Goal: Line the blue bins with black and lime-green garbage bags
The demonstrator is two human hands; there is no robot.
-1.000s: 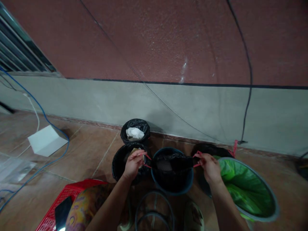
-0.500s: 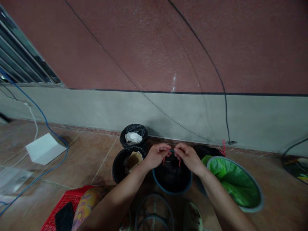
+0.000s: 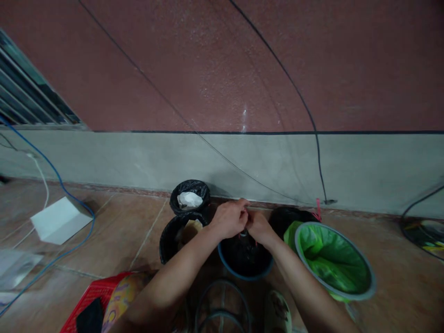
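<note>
Both my hands meet above a blue-rimmed bin (image 3: pixel 229 273), where a black plastic bag (image 3: pixel 244 256) is gathered up inside. My left hand (image 3: pixel 229 218) is closed, its fingers wrapped at the neck of the bag around a thin red string. Pressed close against it, my right hand (image 3: pixel 260 227) is closed too, with a bit of red string showing beneath. The fingers largely hide the string and the top of the bag.
Left stand two black-lined bins, one with white paper (image 3: pixel 189 200), one with brown paper (image 3: pixel 191 229). A green-lined bin (image 3: pixel 367 286) tilts at right beside a black bag (image 3: pixel 291 217). A red basket (image 3: pixel 83 298) and blue cable (image 3: pixel 64 185) lie left.
My hands, slightly apart before with red string ends hanging from each, have come together over the bag's neck. The whole view has shifted slightly.
</note>
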